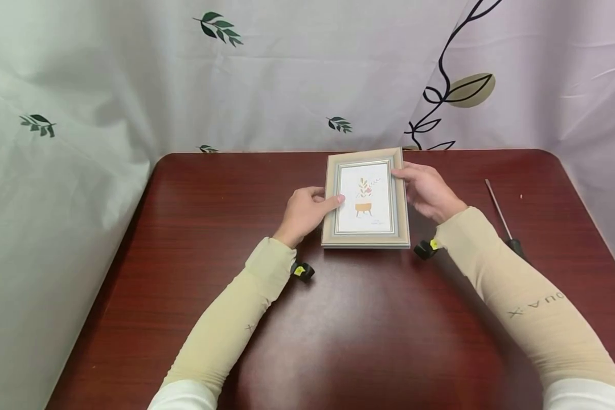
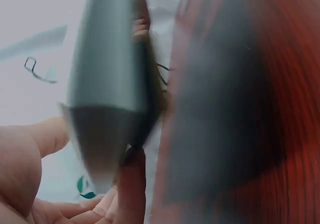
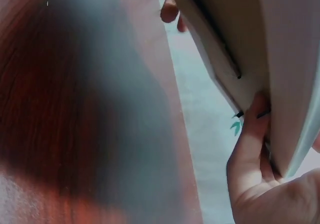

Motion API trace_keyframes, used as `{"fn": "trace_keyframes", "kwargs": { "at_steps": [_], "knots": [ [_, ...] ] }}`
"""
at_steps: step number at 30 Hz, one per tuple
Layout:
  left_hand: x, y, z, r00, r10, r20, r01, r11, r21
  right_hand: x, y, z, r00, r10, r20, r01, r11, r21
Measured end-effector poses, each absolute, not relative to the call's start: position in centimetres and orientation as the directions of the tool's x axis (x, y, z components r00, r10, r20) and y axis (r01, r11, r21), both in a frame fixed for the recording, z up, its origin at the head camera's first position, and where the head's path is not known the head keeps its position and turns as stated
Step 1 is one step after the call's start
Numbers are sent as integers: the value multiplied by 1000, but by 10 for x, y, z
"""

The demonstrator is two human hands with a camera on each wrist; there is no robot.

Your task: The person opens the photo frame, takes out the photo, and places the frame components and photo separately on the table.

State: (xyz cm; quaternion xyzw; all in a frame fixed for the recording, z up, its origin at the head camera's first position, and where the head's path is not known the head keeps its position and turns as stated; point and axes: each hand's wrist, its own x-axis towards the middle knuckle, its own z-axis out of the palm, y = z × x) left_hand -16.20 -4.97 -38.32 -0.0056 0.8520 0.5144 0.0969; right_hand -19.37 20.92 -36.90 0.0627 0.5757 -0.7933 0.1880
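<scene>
My left hand (image 1: 306,212) grips the beige, wood-look rectangular picture frame (image 1: 366,199) at nine o'clock, my right hand (image 1: 429,191) at two, above the dark-red wood-grain worktop's (image 1: 210,239) twelve-o'clock side. Probably light, stiff, fragile-fronted; best held by its borders.

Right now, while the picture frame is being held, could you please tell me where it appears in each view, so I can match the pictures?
Head: the picture frame is just right of centre, between the left hand and right hand.
Left wrist: left of centre, blurred, edge-on.
Right wrist: upper right, partly cut off.
Shared landmark: the red-brown table, at right in left wrist, at left in right wrist.
</scene>
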Motion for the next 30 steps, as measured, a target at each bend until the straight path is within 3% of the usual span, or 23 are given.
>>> {"fn": "trace_keyframes", "kwargs": {
  "at_steps": [4, 12, 17, 26, 30],
  "knots": [
    [-169, -47, -387, -961, 94, -262, -208, 384, 900, -193, 210, -371, -913, -243, -327, 386, -256, -886],
    [-171, -44, -388, -939, 109, -327, -259, 403, 878, -191, 209, -370, -896, -233, -379, 422, -181, -888],
    [-170, -43, -388, -940, 106, -325, -249, 439, 863, -191, 206, -371, -891, -220, -396, 413, -35, -910],
    [-169, -38, -388, -941, 94, -324, -250, 451, 857, -186, 201, -372, -904, -199, -379, 285, 379, -880],
    [-169, -38, -387, -937, 85, -339, -264, 463, 846, -182, 203, -372, -896, -246, -370, 228, 459, -859]
  ]
}}
